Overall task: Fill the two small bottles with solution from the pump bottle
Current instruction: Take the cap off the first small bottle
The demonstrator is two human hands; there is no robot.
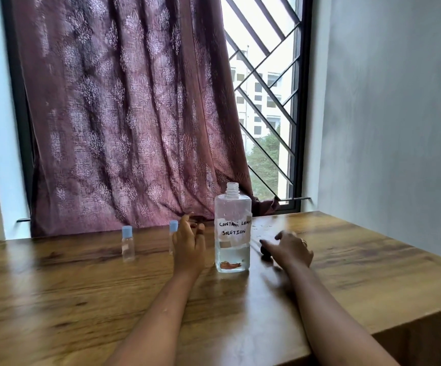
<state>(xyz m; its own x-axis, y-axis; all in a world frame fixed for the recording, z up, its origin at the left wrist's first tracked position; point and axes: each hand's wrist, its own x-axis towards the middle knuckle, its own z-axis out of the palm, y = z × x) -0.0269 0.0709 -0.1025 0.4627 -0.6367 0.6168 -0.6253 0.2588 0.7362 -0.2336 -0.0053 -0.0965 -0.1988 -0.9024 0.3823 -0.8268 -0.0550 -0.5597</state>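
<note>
The far curtain (124, 114) is maroon with a pale damask motif. The desk (82, 299) shows brown wood grain with dark streaks. Both small bottles (128, 244) are clear with light-blue caps. The pump bottle (232, 228) is clear, its white label handwritten in black.

- Two small bottles (128, 247) (173, 226), both blue-capped
- One large bottle (232, 233), uncapped
- Two hands: left hand (189, 241), right hand (290, 249)
- One ring (304, 243)
- One table (82, 299)
- One curtain (124, 114)
- One barred window (266, 114)

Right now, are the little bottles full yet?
Not yet. The big bottle is already open. The left hand is beside one small bottle; the right hand hovers over a dark blurry thing. That bottle and the other small bottle have caps on, so filling is left.
</note>
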